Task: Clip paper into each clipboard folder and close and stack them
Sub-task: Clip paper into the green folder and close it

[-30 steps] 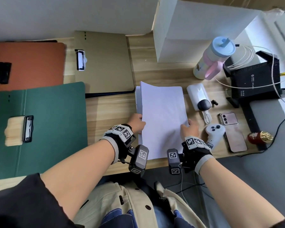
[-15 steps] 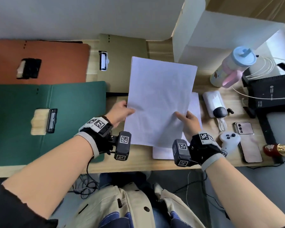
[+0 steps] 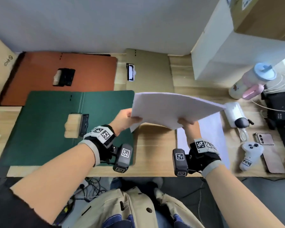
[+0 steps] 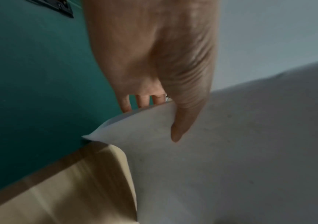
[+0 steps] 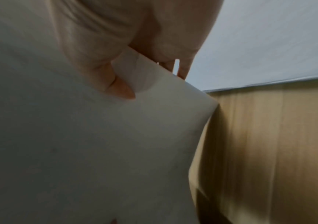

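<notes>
I hold a sheaf of white paper (image 3: pixel 174 107) aloft between both hands, lifted clear of the wooden worktop (image 3: pixel 155 145), where a second ago it lay flat at 3 o'clock on the pile (image 3: pixel 215 129) that still rests there. My left hand (image 3: pixel 123 118) pinches the sheaf's near-left corner, thumb on top and fingers beneath; my right hand (image 3: pixel 188 126) pinches the near edge the same way. The sheaf has swung toward 9 o'clock and now hangs level, its left edge just over the open green folder (image 3: pixel 44 129), whose black clip (image 3: pixel 84 124) waits at 9 o'clock. By my reading, the first sheets are picked and loading comes next. The orange folder (image 3: pixel 82 69) and tan folder (image 3: pixel 151 73) lie open at 11 and 12 o'clock, unfilled. Writing on the router (image 3: pixel 280 106) and the white controller (image 3: pixel 248 155) at 3 o'clock is too small to read.
</notes>
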Demonstrator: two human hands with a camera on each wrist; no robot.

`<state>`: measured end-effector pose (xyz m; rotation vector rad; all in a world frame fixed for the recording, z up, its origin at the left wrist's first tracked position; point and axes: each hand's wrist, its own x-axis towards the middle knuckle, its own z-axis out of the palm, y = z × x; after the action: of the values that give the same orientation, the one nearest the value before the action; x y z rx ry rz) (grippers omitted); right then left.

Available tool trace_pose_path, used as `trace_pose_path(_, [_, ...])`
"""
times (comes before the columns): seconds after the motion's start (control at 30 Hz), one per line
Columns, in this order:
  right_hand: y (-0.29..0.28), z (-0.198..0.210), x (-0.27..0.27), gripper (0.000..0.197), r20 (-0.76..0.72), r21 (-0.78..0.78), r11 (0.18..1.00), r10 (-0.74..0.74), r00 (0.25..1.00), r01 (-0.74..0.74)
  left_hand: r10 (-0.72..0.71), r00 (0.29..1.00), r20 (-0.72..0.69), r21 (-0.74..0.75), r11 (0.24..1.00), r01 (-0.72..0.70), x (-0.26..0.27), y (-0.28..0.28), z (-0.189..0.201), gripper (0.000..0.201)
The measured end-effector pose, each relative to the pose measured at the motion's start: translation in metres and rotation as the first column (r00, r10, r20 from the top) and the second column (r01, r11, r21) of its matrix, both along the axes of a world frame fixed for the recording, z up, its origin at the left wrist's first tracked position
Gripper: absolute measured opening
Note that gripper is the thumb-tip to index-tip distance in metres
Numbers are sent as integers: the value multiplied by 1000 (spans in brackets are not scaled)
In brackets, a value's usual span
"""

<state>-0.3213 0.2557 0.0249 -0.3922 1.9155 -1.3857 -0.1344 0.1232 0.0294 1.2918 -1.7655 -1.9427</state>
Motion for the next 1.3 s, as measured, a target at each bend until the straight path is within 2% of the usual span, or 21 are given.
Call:
trace_pose_path(0.1, [8,-1,-2,12,-1,55,994,-92,996,92,5,1000,-16,-58,998,-6,-9,8,-3,20])
trace_pose_path(0.2, [12,6,-8,11,13,-10,982,-190,982,190,-12,998,-64,-110,994,5,-20,13,4,23])
trace_pose_path(0.27, [14,11,-14,15,3,-37,974,-222,975,222,-24,995,-96,-83,996,16,-27,15,4,30])
trace_pose_path(0.33, [17,9,-20,28,-17,-20,978,-210,978,209,-17,994,-104,-42,999,12,-32,18,2,32])
trace_pose_path(0.4, [22,2,-26,34,-33,10,982,-186,982,186,-22,998,-58,-24,1000,20,-35,20,-3,26])
trace_pose_path(0.53, [34,-8,-34,6,18,41,992,-123,992,122,42,999,4,9,999,-42,-46,26,-7,19])
trace_pose_path(0.63, [37,-10,-41,18,44,25,998,-56,997,55,86,995,44,6,996,-86,-53,26,-10,27])
trace_pose_path(0.73, [33,0,-43,7,27,11,1000,12,1000,-12,135,989,67,12,991,-136,-53,20,-12,39])
trace_pose_path(0.93, [14,16,-23,10,129,27,980,193,973,-198,108,993,-42,259,961,-94,-16,0,-1,41])
trace_pose_path(1.07, [-10,10,16,17,126,61,976,199,972,-208,120,993,3,276,954,-116,25,-26,-6,37])
trace_pose_path(1.1, [-18,6,29,21,129,71,979,183,975,-193,142,990,14,268,953,-140,39,-35,-9,32])
trace_pose_path(1.17, [-34,-2,55,29,150,101,981,152,977,-168,202,976,80,215,953,-214,66,-53,-18,10])
trace_pose_path(1.2, [-40,-6,66,32,162,119,980,141,977,-161,246,962,120,169,950,-264,79,-63,-24,8])
trace_pose_path(1.23, [-47,-12,76,34,168,145,977,133,977,-158,292,941,171,120,942,-314,93,-72,-31,14])
trace_pose_path(1.3, [-59,-22,97,34,162,197,967,132,978,-164,320,893,316,-9,942,-335,122,-92,-46,16])
